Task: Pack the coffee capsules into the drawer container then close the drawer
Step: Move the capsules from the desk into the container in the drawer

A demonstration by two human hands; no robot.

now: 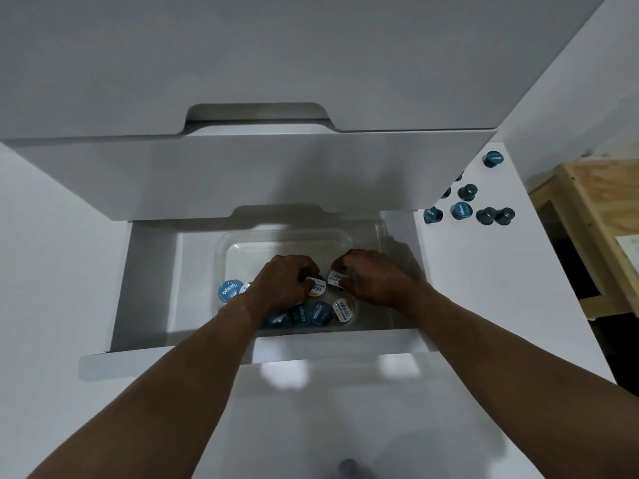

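in the head view i see the drawer (148,288) pulled open, low down under two more white drawer fronts (242,174). a clear container (283,235) sits inside it. both hands are down in the container, close to each other in the middle.

the left hand (283,281) has its fingers curled round a white-top capsule (315,288). the right hand (371,274) pinches a second white-top capsule (337,281) just beside the first one; the two almost touch.

more capsules are in the container already. one blue capsule (229,291) sits by the left wall. a row of blue capsules (320,313) runs along the near wall, with one white capsule (343,310) at its right end (part of the row hides under the left arm).

loose capsules (461,210) lie on the white surface (484,271) to the right of the drawer, some standing, some tipped over. a wooden frame (587,202) stands past them on the far right.
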